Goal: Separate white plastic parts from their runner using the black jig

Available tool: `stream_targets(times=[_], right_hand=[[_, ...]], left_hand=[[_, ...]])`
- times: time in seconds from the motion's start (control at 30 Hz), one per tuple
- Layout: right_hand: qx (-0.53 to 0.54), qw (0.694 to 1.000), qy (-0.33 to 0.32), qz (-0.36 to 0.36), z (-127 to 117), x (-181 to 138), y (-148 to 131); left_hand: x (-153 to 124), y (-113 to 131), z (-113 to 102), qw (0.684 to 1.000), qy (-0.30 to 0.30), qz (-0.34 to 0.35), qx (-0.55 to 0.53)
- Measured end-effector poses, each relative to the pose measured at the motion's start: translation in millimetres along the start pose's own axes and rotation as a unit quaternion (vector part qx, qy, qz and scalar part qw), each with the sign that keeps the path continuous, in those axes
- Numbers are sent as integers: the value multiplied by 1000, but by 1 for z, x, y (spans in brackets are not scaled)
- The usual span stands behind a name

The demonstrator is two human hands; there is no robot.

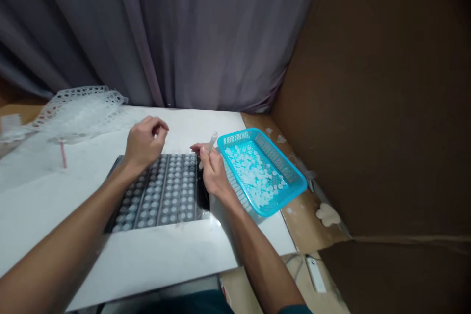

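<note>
My left hand (146,141) is raised over the far-left part of a dark tray (161,191) filled with rows of round whitish discs. Its fingers curl in towards the thumb like a pinch, and anything between them is too small or hidden to make out. At the tray's right edge, my right hand (214,170) closes around a slim translucent tube (212,140) whose tip points up. Close to the right of that hand sits a blue plastic basket (300,184) with many small white round pieces (257,174) scattered inside.
A heap of white perforated sheets (83,108) lies at the back left of the white table (165,255), near a thin reddish stick (63,154). Grey curtains (221,34) hang behind. Brown board (386,108) walls the right side. A white power strip (315,274) lies below right.
</note>
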State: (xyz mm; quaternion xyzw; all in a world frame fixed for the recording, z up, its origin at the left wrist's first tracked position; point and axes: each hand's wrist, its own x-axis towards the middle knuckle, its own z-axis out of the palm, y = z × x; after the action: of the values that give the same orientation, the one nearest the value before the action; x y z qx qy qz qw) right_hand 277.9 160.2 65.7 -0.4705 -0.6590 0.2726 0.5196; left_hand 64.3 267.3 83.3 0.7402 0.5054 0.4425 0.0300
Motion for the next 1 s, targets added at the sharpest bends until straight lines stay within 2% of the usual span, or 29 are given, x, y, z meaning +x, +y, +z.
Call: stream_targets(times=[0.13, 0.17, 0.2, 0.3, 0.37, 0.43, 0.47, 0.53, 0.57, 0.6, 0.63, 0.7, 0.73, 0.8, 0.83, 0.9, 1.0], right_hand=[[-55, 998, 16, -2, -8, -5, 7], [-66, 998, 22, 0, -9, -7, 13], [-74, 997, 30, 8, -9, -9, 20], [-84, 994, 54, 35, 1, -14, 36], [-63, 996, 58, 31, 12, -16, 39], [-32, 998, 55, 26, 21, -16, 37], [-19, 998, 58, 29, 24, -16, 35], [-4, 995, 82, 49, 25, -14, 31], [0, 994, 96, 59, 23, -13, 30], [2, 992, 107, 67, 21, -13, 29], [2, 991, 110, 72, 18, -13, 28], [-7, 992, 100, 74, 13, -18, 27], [-14, 993, 92, 73, 11, -21, 28], [-28, 994, 75, 74, 10, -28, 28], [-33, 994, 64, 77, 10, -30, 28], [-38, 994, 39, 93, 10, -32, 29], [-30, 992, 0, 120, 10, -28, 29]], left_hand=[[65, 2, 13, 998, 50, -17, -39], [81, 2, 15, 994, 73, -8, -85], [97, 1, 17, 986, 107, -9, -131], [143, 0, 19, 976, 158, -41, -146], [166, 0, 16, 961, 167, -71, -206], [171, 2, 12, 955, 153, -77, -244], [164, 5, 9, 953, 150, -78, -251], [131, 15, 3, 956, 126, -65, -256], [106, 21, 0, 963, 79, -40, -254], [76, 28, -3, 975, -33, 20, -221], [44, 34, -7, 972, -90, 53, -211], [-22, 45, -16, 961, -153, 97, -209], [-52, 50, -21, 950, -194, 146, -196], [-99, 56, -29, 923, -234, 262, -160], [-116, 57, -32, 910, -246, 306, -133], [-136, 55, -33, 895, -269, 351, -61], [-148, 47, -25, 895, -282, 345, 16]])
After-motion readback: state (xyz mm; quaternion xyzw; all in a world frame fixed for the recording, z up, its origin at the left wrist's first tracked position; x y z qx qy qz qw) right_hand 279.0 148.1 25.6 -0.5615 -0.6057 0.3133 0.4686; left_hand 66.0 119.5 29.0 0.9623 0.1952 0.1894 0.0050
